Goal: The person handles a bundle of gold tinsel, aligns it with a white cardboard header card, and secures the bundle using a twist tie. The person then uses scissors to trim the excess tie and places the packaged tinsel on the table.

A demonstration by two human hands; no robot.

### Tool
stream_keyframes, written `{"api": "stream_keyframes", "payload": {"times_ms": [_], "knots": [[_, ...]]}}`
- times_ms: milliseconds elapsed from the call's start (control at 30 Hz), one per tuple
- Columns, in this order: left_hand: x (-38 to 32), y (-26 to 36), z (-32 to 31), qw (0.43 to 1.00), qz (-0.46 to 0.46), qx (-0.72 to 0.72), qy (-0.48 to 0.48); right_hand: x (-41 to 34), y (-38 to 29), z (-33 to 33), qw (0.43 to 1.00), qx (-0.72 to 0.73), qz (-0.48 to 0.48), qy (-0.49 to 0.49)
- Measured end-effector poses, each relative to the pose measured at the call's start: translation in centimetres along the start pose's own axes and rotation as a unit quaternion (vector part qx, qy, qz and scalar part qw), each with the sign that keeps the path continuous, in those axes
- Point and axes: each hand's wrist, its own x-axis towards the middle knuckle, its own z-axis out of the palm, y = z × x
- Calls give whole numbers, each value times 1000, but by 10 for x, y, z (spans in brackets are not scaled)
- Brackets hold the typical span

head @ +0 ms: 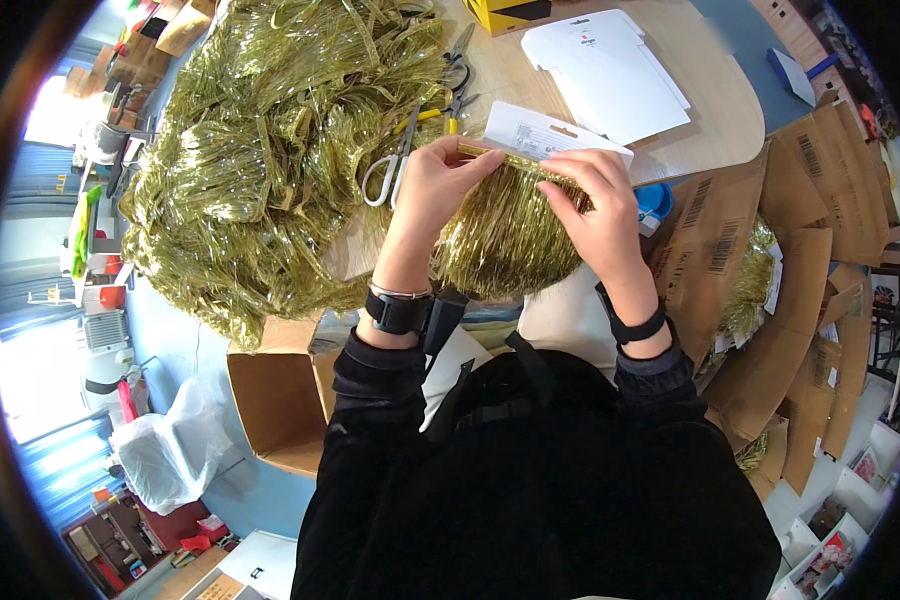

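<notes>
My left hand (pixel 450 176) pinches the left end of the top band of a gold tinsel fringe (pixel 517 240), whose strands hang down over the table edge. At the band's right part is my right hand (pixel 589 195), thumb and fingers close around it. Behind the band lies a white header card (pixel 555 135) with a hang slot and writing. White-handled scissors (pixel 390 172) lie beside my left hand. Yellow-handled pliers (pixel 456 109) and another dark tool (pixel 457 64) lie just beyond. A large heap of gold tinsel (pixel 270 165) covers the left of the table.
A flat white card sheet (pixel 607 75) and a yellow-and-black box (pixel 508 13) lie on the wooden table (pixel 727 112). Open cardboard boxes (pixel 720 247) stand at the right, one with packed tinsel (pixel 754 285). A blue container (pixel 652 199) is beside the table; another carton (pixel 281 397) stands below left.
</notes>
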Motion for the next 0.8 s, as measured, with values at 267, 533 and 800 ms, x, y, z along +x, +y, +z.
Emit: {"api": "stream_keyframes", "payload": {"times_ms": [267,533,800], "knots": [[9,-9,-3,999,-36,-35,-3,-5,17,24,1000,19,0,-7],[-33,18,26,941,145,247,180,-2,18,27,1000,17,-7,5],[-30,15,47,952,96,241,163,-3,18,28,1000,12,-3,10]]}}
